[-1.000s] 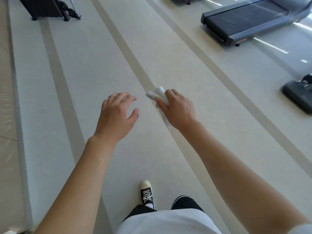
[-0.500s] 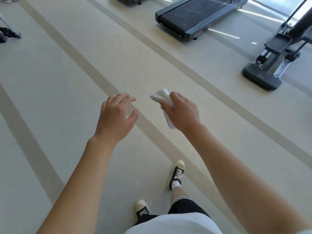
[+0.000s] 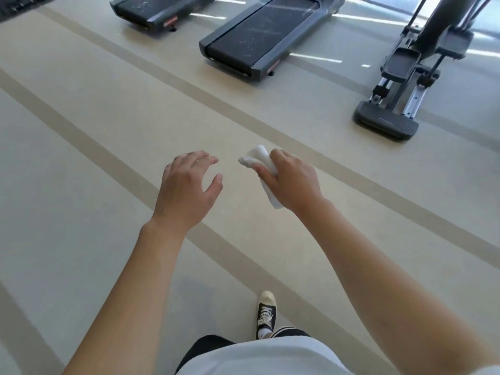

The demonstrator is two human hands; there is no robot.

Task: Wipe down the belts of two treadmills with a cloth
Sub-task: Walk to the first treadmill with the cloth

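Gripping a crumpled white cloth, right hand held above beige striped floor; left hand beside it, fingers spread, empty. Two treadmills ahead, well apart; elliptical trainer at right.

Striped floor w/ two treadmills, elliptical.

**Matt belts, soft cloth, sheened floor**

The white cloth looks soft and crumpled, like thin terry. The near treadmill belt is dark, matt and speckled with pale marks, framed in smooth grey plastic. The beige floor is smooth, with a faint sheen. The elliptical trainer shows bare metal rails and textured black plastic. The sneaker is black canvas with a glossy cream toe cap.
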